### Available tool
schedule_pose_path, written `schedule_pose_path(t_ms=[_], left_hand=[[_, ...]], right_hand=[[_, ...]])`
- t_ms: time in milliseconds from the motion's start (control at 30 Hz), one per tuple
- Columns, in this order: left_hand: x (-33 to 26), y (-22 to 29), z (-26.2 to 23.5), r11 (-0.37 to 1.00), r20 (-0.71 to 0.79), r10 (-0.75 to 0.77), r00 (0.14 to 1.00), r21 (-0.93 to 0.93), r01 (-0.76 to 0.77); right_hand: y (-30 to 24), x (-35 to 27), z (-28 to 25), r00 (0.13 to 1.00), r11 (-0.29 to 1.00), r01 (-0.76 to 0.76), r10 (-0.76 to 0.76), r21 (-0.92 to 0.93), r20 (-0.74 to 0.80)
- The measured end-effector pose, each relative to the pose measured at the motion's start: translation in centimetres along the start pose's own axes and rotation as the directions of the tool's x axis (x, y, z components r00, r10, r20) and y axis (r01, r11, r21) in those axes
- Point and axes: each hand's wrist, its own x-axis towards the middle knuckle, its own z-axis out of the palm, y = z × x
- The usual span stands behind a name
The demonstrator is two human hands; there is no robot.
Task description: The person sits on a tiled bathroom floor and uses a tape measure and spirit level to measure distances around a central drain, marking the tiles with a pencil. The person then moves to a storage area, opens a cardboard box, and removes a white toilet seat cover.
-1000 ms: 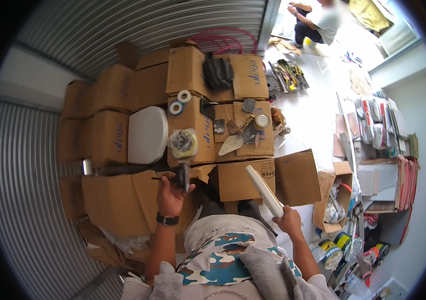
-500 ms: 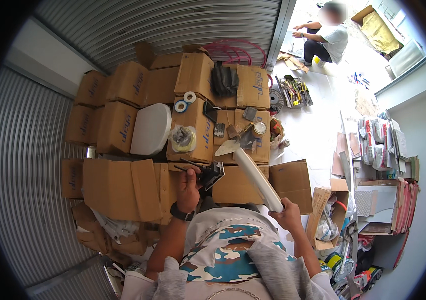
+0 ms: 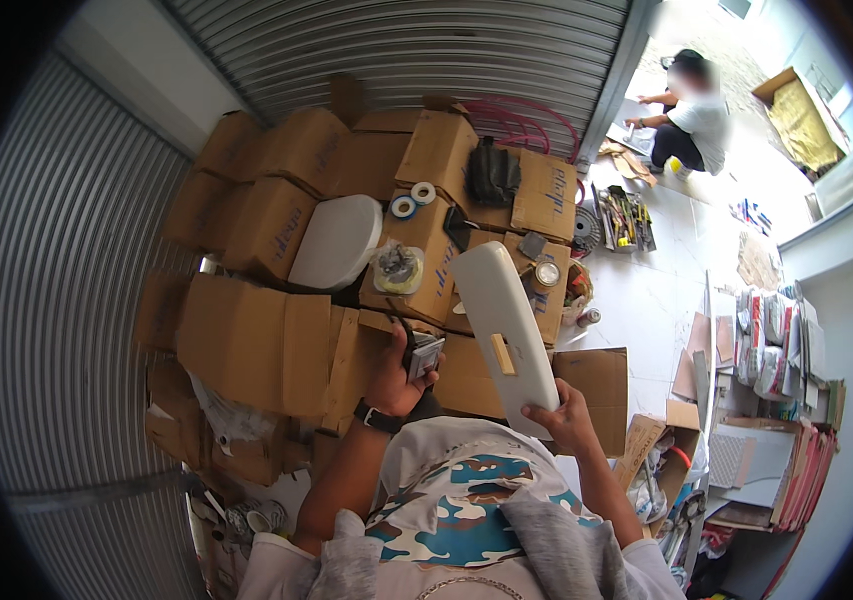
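My right hand (image 3: 569, 418) grips the lower end of a long white toilet tank lid (image 3: 487, 300), which stands tilted in front of me. A small tan block (image 3: 503, 355) shows on the face of that lid. My left hand (image 3: 392, 385) is closed round a small black item with a grey flat plate (image 3: 427, 358); a thin black piece sticks up from it, and its kind is unclear. Beyond my hands, on cardboard boxes (image 3: 292, 320), lie a white toilet seat (image 3: 337, 240), two tape rolls (image 3: 414, 201), a plastic-wrapped bundle (image 3: 399, 268) and a round can (image 3: 547, 273).
A black bag-like thing (image 3: 494, 172) lies on the far boxes. An open toolbox (image 3: 627, 218) stands on the tiled floor (image 3: 637, 300). At the right are stacked panels (image 3: 797, 470) and an open carton (image 3: 682, 420). Another person (image 3: 692, 120) crouches at the far right.
The white lid has turned to show its broad face and stands more upright. The black item in my left hand has tilted, its grey plate now facing up. My view has shifted slightly.
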Motion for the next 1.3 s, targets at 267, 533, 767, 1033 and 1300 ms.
schedule_pose_path(t_ms=[267,533,767,1033,1300], left_hand=[[-6.2,-0.5,-4.8,0.981,-0.184,0.088,0.979,-0.157,-0.118],[-11.3,-0.7,-12.2,0.907,-0.397,0.031,0.917,-0.374,-0.193],[-9.5,1.7,-20.4,0.909,-0.58,0.048,0.813,-0.313,-0.277],[-7.7,7.7,-29.9,0.969,-0.611,0.128,0.781,-0.09,-0.229],[-9.6,8.4,-36.2,0.995,-0.71,0.057,0.702,0.094,0.014]], right_hand=[[0.1,2.8,3.7,0.969,0.999,-0.036,0.043,-0.03,0.245],[0.7,6.6,11.5,0.923,0.983,-0.145,0.176,-0.116,0.342],[1.0,10.1,20.2,0.872,0.953,-0.29,0.301,-0.088,0.386],[4.9,13.7,33.3,0.721,0.755,-0.581,0.306,0.302,0.622],[11.4,15.8,45.1,0.507,0.36,-0.851,0.373,0.382,0.777]])
